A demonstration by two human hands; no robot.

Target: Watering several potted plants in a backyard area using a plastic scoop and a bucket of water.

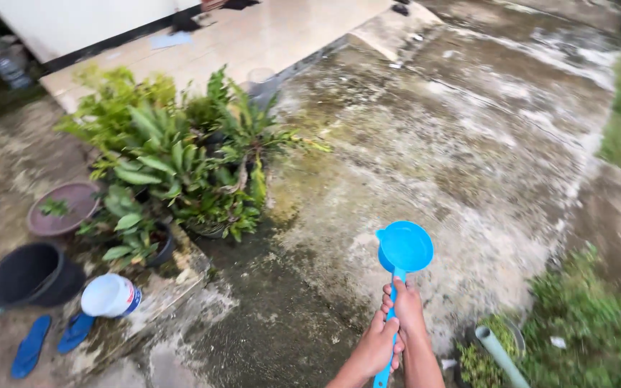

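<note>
A person is holding a blue plastic water dipper (403, 249) out over a wet, moss-stained concrete yard (454, 144), seen from a camera worn on the head. Both hands are wrapping around the dipper's long blue handle: the right hand (405, 307) is sitting higher, just below the round bowl, with its grip closing fully around the handle, and the left hand (377, 348) is clasping the lower part, fingers likewise curling tight around it. The two hands are touching one another. The bowl is tilting up and away from the person, its open face showing; whether it is carrying water cannot be told.

To the left, a cluster of green potted plants (181, 158) is crowding the edge of a raised concrete ledge. Beside it a shallow brown pot (62, 208) is holding a small sprout, and a black bucket (30, 274) is lying near a white plastic tub (109, 294). A pair of blue flip-flops (48, 341) is resting on the ground just below the bucket. A pale tiled porch (253, 36) is running along the top of the frame. At lower right, a grey-green pipe (501, 356) is rising out of a patch of weeds (591, 330), near the person's right forearm.
</note>
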